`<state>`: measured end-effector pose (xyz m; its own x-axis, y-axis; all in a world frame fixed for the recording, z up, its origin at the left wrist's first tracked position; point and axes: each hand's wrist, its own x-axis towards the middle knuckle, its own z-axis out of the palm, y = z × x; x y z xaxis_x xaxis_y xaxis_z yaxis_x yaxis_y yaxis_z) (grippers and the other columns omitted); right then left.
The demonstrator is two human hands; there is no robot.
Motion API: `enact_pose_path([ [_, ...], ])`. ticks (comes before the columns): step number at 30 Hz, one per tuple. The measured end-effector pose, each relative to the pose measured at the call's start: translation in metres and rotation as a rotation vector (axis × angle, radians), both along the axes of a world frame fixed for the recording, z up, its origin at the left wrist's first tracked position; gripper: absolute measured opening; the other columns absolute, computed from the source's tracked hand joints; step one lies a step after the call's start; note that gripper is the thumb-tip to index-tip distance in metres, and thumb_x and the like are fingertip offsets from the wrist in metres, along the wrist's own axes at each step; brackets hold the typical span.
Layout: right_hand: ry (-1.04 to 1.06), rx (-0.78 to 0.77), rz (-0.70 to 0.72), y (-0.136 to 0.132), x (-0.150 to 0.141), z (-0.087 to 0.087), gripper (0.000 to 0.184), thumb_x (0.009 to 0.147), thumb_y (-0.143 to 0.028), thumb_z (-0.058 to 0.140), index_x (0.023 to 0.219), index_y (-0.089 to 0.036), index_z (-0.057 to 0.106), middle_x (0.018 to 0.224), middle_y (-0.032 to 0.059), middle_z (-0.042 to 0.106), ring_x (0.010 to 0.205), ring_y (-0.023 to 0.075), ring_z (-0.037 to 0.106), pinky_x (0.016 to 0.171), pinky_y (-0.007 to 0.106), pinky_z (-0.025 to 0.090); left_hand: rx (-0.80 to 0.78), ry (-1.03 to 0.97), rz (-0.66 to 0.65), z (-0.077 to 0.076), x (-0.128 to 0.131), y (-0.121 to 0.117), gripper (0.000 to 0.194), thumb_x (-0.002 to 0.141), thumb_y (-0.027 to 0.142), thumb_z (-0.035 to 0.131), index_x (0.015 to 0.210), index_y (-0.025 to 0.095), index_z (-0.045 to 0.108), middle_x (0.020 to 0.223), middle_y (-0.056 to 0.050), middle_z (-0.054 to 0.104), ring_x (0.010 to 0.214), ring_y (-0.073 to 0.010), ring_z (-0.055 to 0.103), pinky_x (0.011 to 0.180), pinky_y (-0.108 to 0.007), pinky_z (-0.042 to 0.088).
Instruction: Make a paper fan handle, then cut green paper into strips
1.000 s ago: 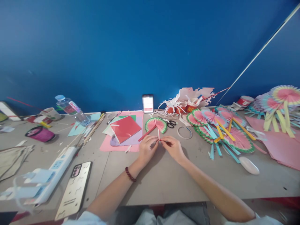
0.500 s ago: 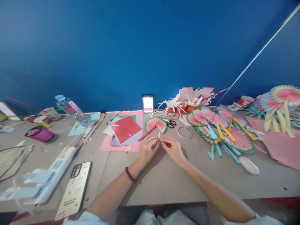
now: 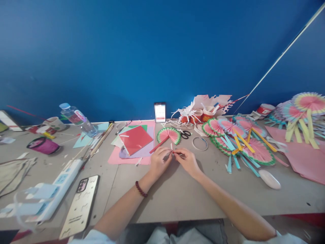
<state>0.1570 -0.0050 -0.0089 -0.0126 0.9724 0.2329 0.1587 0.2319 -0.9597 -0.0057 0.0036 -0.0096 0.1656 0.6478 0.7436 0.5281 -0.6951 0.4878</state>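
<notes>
My left hand [image 3: 158,160] and my right hand [image 3: 187,160] meet fingertip to fingertip on the grey table [image 3: 177,193]. Both pinch a narrow red paper strip [image 3: 177,154] with a small white tab sticking up between them. Just beyond the fingers lies a pleated watermelon paper fan [image 3: 169,135] with a red handle strip running toward my left hand. A bead bracelet circles my left wrist.
A stack of coloured paper [image 3: 135,139] lies to the left, scissors [image 3: 186,134] and a tape ring [image 3: 200,143] behind. Finished fans [image 3: 241,140] pile up at the right. A phone [image 3: 80,205], power strip [image 3: 59,184] and water bottle [image 3: 77,118] sit at the left.
The hands stay pinched together; the white tab between them has shifted only slightly. Nothing else has moved.
</notes>
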Motion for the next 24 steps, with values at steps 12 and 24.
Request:
enact_pose_path([
  [12, -0.027, 0.046, -0.018, -0.0027, -0.0049, 0.0017, 0.019, 0.077, -0.031, 0.065, 0.081, -0.018, 0.078, 0.088, 0.0083, 0.074, 0.076, 0.0178, 0.071, 0.064, 0.027, 0.061, 0.143, 0.093, 0.056, 0.0022, 0.0009, 0.0005, 0.01, 0.091, 0.017, 0.06, 0.087, 0.021, 0.068, 0.08, -0.005, 0.073, 0.075, -0.0184, 0.066, 0.068, -0.031, 0.055],
  [24, 0.138, -0.109, 0.015, -0.0048, -0.0063, 0.0082, 0.024, 0.073, -0.04, 0.074, 0.083, -0.019, 0.079, 0.092, 0.0063, 0.07, 0.066, 0.0158, 0.067, 0.064, 0.031, 0.064, -0.042, 0.0, 0.084, -0.0025, -0.0012, 0.0046, 0.012, 0.091, 0.022, 0.057, 0.082, 0.022, 0.066, 0.08, -0.004, 0.071, 0.078, -0.0183, 0.068, 0.069, -0.031, 0.055],
])
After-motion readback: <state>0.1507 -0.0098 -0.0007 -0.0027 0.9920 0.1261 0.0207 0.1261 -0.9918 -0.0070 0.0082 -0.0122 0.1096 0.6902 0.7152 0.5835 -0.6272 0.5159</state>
